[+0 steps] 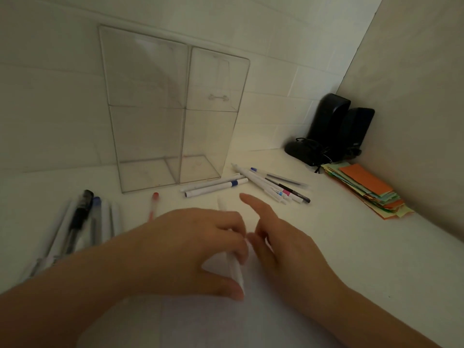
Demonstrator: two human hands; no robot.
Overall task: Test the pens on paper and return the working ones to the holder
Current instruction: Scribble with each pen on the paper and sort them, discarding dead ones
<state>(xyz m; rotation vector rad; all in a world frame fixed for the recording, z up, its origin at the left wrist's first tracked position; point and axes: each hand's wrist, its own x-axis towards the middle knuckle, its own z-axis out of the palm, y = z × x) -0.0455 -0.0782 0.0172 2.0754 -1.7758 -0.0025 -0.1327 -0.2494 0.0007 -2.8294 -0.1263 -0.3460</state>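
White pen (pixel 234 268) gripped in left hand (pixel 190 247) over paper (pixel 263 310); right hand (pixel 281 244) w/ fingers loose, prob. reaching to uncap. Clear holder (pixel 173 109) behind, no pens inside yet.

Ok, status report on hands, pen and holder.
Left hand grips white pen over paper. Right hand open beside it. Clear holder empty. Nothing in the way.

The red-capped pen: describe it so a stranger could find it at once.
Start at the tall clear holder standing against the tiled wall. Just in front of its near left corner, a single pen lies alone on the white desk, running toward the left hand. Its red cap sets it apart from the neighbouring pens.
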